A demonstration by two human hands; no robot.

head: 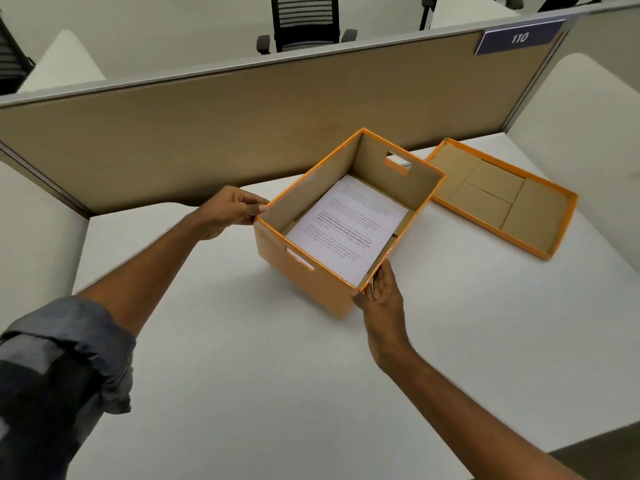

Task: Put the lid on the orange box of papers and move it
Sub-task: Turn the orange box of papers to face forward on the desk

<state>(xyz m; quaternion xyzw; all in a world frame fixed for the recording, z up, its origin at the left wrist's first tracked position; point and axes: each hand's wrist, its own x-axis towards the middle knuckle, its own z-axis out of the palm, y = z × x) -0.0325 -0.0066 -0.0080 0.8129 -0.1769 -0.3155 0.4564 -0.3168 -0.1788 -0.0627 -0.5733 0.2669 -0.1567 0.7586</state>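
Right now both hands grip the open orange box (304, 275) mid-desk: left hand (231, 210) pinching its far-left corner, right hand (380, 293) its near corner; lid (530, 209) lies upturned just beside, needing fetching next

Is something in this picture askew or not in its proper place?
Nothing is damaged or spilled. The orange box sits turned at an angle on the table, held at two corners by both hands. Its lid is off, lying upside down to its right.
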